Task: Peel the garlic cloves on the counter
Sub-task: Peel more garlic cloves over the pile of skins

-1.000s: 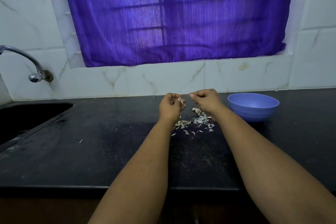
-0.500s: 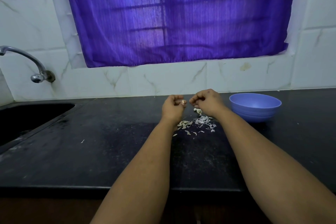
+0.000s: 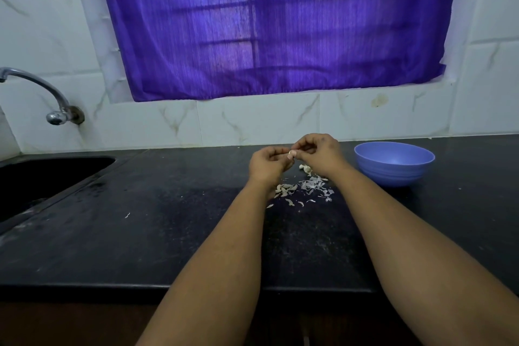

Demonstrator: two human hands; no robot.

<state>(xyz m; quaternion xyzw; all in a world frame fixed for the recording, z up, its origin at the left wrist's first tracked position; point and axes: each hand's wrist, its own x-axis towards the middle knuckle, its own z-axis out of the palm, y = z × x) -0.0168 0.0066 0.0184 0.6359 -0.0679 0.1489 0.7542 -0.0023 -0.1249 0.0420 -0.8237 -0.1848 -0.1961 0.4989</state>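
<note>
Pale and small, the garlic clove (image 3: 291,153) sits pinched between our two hands, held above the black counter (image 3: 140,233). Our left hand (image 3: 268,164) curls its fingers around the clove from below-left; our right hand (image 3: 318,153) pinches it from the right with curled fingertips. Below our wrists, more cloves (image 3: 285,189) and papery skins (image 3: 316,187) lie scattered. Right of the right hand stands a blue bowl (image 3: 393,168).
</note>
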